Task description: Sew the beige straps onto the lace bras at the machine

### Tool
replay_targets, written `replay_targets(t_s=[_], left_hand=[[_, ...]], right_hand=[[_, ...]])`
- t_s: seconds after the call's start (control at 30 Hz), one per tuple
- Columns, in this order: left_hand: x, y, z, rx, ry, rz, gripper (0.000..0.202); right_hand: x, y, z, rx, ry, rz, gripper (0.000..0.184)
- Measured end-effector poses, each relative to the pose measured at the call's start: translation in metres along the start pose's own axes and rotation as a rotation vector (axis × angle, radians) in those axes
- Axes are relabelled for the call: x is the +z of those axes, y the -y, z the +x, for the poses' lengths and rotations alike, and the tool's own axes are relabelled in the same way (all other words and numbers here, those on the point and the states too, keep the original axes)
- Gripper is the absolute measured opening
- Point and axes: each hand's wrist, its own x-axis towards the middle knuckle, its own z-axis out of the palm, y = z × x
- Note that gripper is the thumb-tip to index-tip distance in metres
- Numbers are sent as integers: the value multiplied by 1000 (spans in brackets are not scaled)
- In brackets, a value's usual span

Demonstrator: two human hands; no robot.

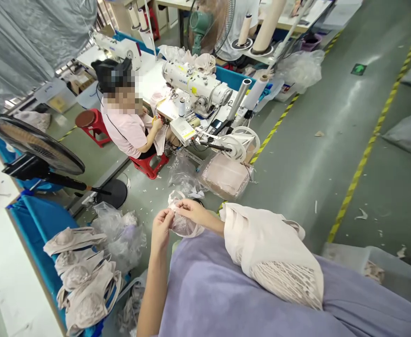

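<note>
A pale pink bra with lace cups hangs between my two hands, in front of my purple shirt. My left hand is closed, thumb and fingers pinching its edge. Close beside it, my right hand also has its fingers pressed on the bra; the two hands nearly touch. Draped over my right forearm are several beige fabric pieces, with a patch of pale strings or straps showing below. My fingers hide the exact spot that they grip.
Bras are heaped on blue cloth at the left. A standing fan and plastic bags are nearby. Ahead, a seated co-worker handles fabric by a sewing machine. A wrapped bundle lies on the floor.
</note>
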Motion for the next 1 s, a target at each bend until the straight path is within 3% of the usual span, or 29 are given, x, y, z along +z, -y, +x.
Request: replay_targets(t_s=[0.27, 0.5, 0.7, 1.0], left_hand=[[-1, -9, 4, 30, -44, 58, 43], [-1, 3, 28, 37, 20, 110, 49], [9, 3, 48, 46, 63, 67, 51], [20, -2, 59, -7, 6, -87, 38]], right_hand=[[11, -1, 4, 66, -19, 150, 32], [9, -16, 9, 53, -31, 249, 38], [3, -18, 19, 12, -57, 303, 42], [-8, -15, 26, 53, -86, 351, 35]])
